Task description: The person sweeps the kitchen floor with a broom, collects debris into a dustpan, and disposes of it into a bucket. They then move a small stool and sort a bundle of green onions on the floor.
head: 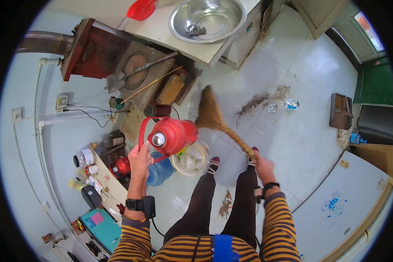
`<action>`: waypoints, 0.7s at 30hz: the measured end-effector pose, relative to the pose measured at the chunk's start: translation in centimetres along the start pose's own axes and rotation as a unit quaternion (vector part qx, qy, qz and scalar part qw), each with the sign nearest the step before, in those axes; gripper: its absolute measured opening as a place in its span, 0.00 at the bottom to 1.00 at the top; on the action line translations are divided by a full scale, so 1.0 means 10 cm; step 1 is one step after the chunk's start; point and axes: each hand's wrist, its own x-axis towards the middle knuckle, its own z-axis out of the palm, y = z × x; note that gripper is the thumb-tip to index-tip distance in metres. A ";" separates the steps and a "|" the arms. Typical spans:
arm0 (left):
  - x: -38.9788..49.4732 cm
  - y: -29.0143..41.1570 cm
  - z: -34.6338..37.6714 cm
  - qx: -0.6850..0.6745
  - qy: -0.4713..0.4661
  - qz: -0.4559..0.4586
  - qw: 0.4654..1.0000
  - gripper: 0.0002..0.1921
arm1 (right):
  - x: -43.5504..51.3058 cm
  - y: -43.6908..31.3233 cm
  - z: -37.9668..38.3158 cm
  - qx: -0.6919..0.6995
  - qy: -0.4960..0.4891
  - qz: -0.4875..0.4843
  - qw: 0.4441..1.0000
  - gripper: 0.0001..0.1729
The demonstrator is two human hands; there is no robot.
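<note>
My left hand [140, 163] grips the handle of a red thermos flask [175, 134], whose silvery mouth faces up toward me. In my right hand [264, 168] is the stick of a straw broom [213, 113], its slightly blurred bristles spread on the tiled floor ahead of my feet. Right of the bristles runs a streak of swept dirt [255, 103]. Two small packets lie by it, a blue and white one [291, 104] and a pale one [272, 108]. Between my legs sits another heap of debris [226, 206].
Below the thermos stand a white bucket [205, 163] holding pale plastic and a blue water jug [159, 172]. A stove [142, 85] with a shovel [118, 80] is at left. A steel basin [208, 19] rests on the counter. At right are a dustpan-like box [340, 111] and a white refrigerator [337, 203].
</note>
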 end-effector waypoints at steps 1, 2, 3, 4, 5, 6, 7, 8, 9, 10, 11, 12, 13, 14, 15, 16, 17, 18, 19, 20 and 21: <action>0.03 -0.03 -0.02 -0.009 -0.005 -0.001 1.000 0.10 | -0.18 0.27 -0.14 -0.029 -0.032 0.031 0.999 0.20; 0.06 -0.04 -0.07 -0.008 -0.005 0.000 1.000 0.11 | -0.38 0.53 -0.30 -0.077 -0.091 0.095 0.988 0.25; 0.07 -0.05 -0.10 -0.005 -0.001 -0.002 1.000 0.11 | -0.62 0.78 -0.48 -0.101 -0.096 0.118 0.983 0.27; 0.09 -0.06 -0.14 -0.014 0.002 -0.004 1.000 0.11 | -0.86 0.97 -0.67 -0.116 -0.089 0.141 0.979 0.28; 0.11 -0.06 -0.17 -0.031 0.005 -0.007 0.999 0.12 | -1.04 1.12 -0.84 -0.134 -0.103 0.180 0.969 0.29; 0.13 -0.07 -0.19 -0.026 0.011 -0.008 1.000 0.12 | -1.21 1.22 -1.02 -0.141 -0.082 0.181 0.970 0.30; 0.15 -0.08 -0.19 -0.029 0.016 -0.009 0.999 0.12 | -1.30 1.27 -1.17 -0.163 -0.077 0.192 0.965 0.29; 0.18 -0.09 -0.18 -0.031 0.020 -0.009 0.999 0.12 | -1.38 1.28 -1.31 -0.168 -0.058 0.185 0.966 0.29; 0.21 -0.11 -0.16 -0.038 0.021 -0.010 0.999 0.12 | -1.46 1.25 -1.44 -0.172 -0.047 0.187 0.966 0.29; 0.25 -0.14 -0.12 -0.045 0.021 -0.012 0.999 0.12 | -1.50 1.17 -1.54 -0.158 -0.037 0.190 0.968 0.28; 0.29 -0.17 -0.08 -0.056 0.016 -0.017 0.998 0.12 | -1.54 1.08 -1.62 -0.140 -0.021 0.187 0.972 0.27; 0.34 -0.20 -0.02 -0.061 0.014 -0.025 0.998 0.12 | -1.56 0.97 -1.66 -0.124 -0.007 0.189 0.974 0.27; 0.39 -0.24 0.04 -0.062 0.010 -0.024 0.998 0.12 | -1.56 0.86 -1.67 -0.111 0.005 0.173 0.979 0.27; 0.44 -0.28 0.10 -0.067 0.011 -0.028 0.997 0.12 | -1.53 0.75 -1.68 -0.100 0.018 0.160 0.982 0.28; 0.49 -0.32 0.16 -0.073 0.015 -0.031 0.997 0.11 | -1.48 0.65 -1.66 -0.087 0.031 0.147 0.985 0.29; 0.53 -0.36 0.22 -0.075 0.012 -0.029 0.997 0.11 | -1.37 0.55 -1.63 -0.097 0.034 0.129 0.986 0.30; 0.58 -0.39 0.28 -0.078 0.012 -0.028 0.996 0.11 | -1.20 0.47 -1.59 -0.104 0.038 0.112 0.988 0.31; 0.63 -0.43 0.32 -0.087 -0.001 -0.022 0.996 0.12 | -0.99 0.39 -1.56 -0.114 0.050 0.090 0.988 0.32; 0.68 -0.47 0.36 -0.075 0.012 -0.025 0.997 0.12 | -0.73 0.32 -1.51 -0.109 0.058 0.064 0.990 0.30; 0.73 -0.50 0.40 -0.071 0.013 -0.022 0.997 0.12 | -0.41 0.24 -1.47 -0.107 0.075 0.031 0.991 0.29; 0.79 -0.54 0.43 -0.070 0.023 -0.024 0.997 0.12 | -0.09 0.16 -1.42 -0.108 0.078 0.018 0.991 0.27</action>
